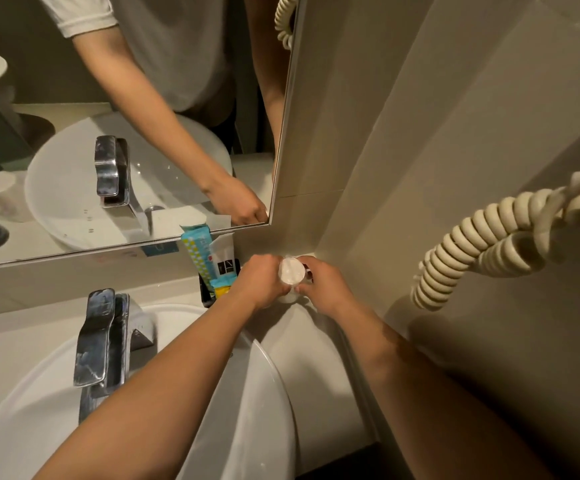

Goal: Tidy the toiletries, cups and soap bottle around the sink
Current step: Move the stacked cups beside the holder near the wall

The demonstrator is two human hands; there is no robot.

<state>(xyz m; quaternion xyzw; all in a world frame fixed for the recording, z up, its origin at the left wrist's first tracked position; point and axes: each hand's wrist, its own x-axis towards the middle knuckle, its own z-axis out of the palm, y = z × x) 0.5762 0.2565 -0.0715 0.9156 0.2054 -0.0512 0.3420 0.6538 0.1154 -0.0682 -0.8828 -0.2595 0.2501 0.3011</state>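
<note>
Fingers of the left hand (264, 285) and right hand (323, 289) curl round a white container (292, 270) from either side, holding it in the worktop (177, 289) corner, just right of the toiletries (209, 261) in their black tray (205, 296). A nudge from the left wrist could tip those leaning packets toward the sink (271, 393). The hands hide the container's base; cup or soap bottle, I cannot tell.

Two hands (262, 285), one cup (291, 270), one tap (98, 341), perhaps three sachets (200, 258).
</note>
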